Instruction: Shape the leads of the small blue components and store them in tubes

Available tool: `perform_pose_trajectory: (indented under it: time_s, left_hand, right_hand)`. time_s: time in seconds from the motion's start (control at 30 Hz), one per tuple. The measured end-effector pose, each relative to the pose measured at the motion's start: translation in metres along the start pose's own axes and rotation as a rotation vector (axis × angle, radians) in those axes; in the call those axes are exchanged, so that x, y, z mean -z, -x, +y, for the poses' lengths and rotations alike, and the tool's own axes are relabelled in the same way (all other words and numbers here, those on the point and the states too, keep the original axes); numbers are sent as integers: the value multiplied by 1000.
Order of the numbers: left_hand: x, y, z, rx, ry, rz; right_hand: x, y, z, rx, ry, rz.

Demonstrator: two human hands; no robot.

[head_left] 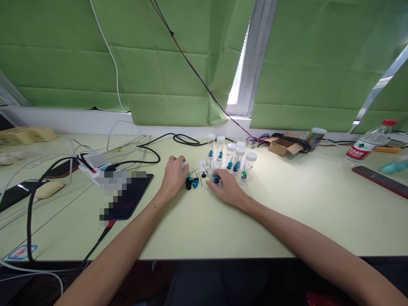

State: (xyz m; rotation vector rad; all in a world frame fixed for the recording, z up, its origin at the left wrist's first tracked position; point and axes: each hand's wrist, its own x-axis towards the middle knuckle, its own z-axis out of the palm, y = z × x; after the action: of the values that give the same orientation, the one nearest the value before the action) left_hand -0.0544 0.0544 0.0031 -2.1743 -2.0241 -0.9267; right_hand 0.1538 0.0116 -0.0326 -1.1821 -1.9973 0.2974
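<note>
My right hand point(229, 189) rests on the table with its fingers wrapped round a clear plastic vial point(216, 180). Inside that vial is a small blue-and-black part with thin wire legs. My left hand point(174, 174) is closed, fingers curled, at the left of the loose parts. A small whitish bit shows at its fingertips, too little to name. Between the hands lies a small pile of blue, green and black parts point(192, 182) with thin wires. Several white-capped clear vials point(230, 157) stand upright just beyond my right hand, holding similar blue or green parts.
At the left are a dark phone point(137, 197), a white power strip point(95, 163) and tangled cables. An open cardboard box point(282, 145) and a printed can point(316, 138) stand at the back right. Farther right is a red-capped bottle point(366, 142).
</note>
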Motion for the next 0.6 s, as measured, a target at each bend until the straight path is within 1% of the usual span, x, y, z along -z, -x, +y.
perform_pose_trajectory:
  time_s: [0.1, 0.17, 0.27, 0.37, 0.6]
  left_hand:
    - [2, 2, 8, -106, 156, 142]
    - [3, 6, 16, -173, 289, 196]
    - [2, 14, 30, -231, 457, 212]
    - [1, 22, 40, -260, 548, 202]
    - [9, 29, 47, -188, 597, 171]
  right_hand:
    - [1, 0, -1, 16, 4, 1]
    - [2, 0, -1, 19, -9, -1]
    - [2, 1, -1, 17, -44, -4]
    - [2, 1, -1, 39, -61, -14]
    - [2, 2, -2, 100, -55, -55]
